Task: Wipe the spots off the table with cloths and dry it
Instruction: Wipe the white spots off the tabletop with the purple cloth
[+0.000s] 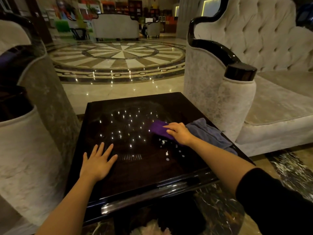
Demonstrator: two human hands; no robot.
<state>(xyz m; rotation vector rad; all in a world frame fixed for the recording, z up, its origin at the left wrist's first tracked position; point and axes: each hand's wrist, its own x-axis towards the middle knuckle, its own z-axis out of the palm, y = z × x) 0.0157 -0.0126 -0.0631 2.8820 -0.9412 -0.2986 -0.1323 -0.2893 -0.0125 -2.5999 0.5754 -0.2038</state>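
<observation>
A glossy black square table (135,175) fills the lower middle of the head view. My right hand (179,133) presses flat on a purple cloth (158,128) right of the table's centre. A grey-blue cloth (210,133) lies crumpled beside it at the right edge. Several small white spots (166,153) dot the surface just in front of the purple cloth. My left hand (98,161) rests palm down with fingers spread on the table's left front part, holding nothing.
A pale tufted sofa (271,102) with a black-trimmed armrest stands close on the right. A pale armchair (25,141) stands close on the left. Beyond the table lies a polished patterned marble floor (118,60). Ceiling lights reflect on the tabletop.
</observation>
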